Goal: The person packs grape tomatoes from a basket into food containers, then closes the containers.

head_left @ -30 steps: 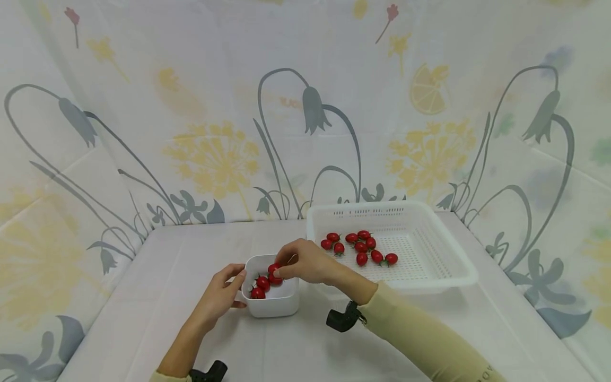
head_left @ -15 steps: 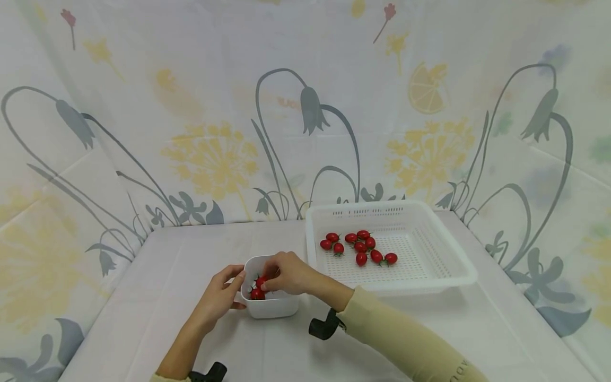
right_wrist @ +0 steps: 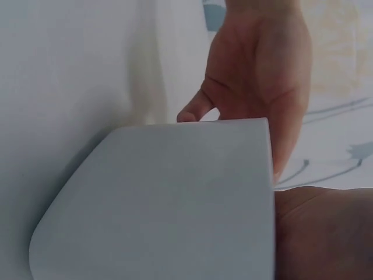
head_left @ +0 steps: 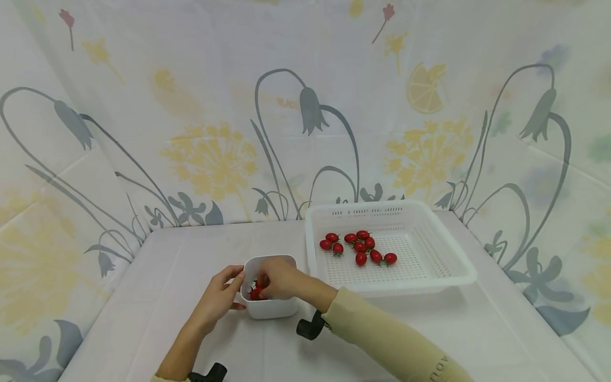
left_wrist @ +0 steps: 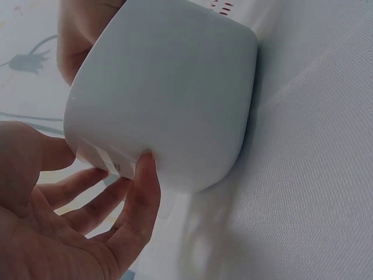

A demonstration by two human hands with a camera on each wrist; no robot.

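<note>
A small white plastic box (head_left: 272, 310) stands on the table with several red cherry tomatoes (head_left: 256, 293) in its left part. My left hand (head_left: 220, 292) holds the box at its left side, thumb at the rim and fingers along the outer wall, as the left wrist view also shows with the hand (left_wrist: 87, 216) against the wall. My right hand (head_left: 281, 279) reaches down into the box, fingers bent among the tomatoes. The box wall (right_wrist: 169, 198) hides its fingertips in the right wrist view; I cannot tell whether they grip a tomato.
To the right rear stands a white perforated basket (head_left: 453, 265) with several more cherry tomatoes (head_left: 360, 246) on its floor. A white cloth (head_left: 191, 244) covers the table, and a flower-print curtain (head_left: 305, 159) hangs behind. Black cameras (head_left: 310, 326) sit on both wrists.
My right hand has moved left and lower inside the box, from the tomatoes at its right to those at its left. My left hand keeps its hold. The tomatoes in the basket stay put.
</note>
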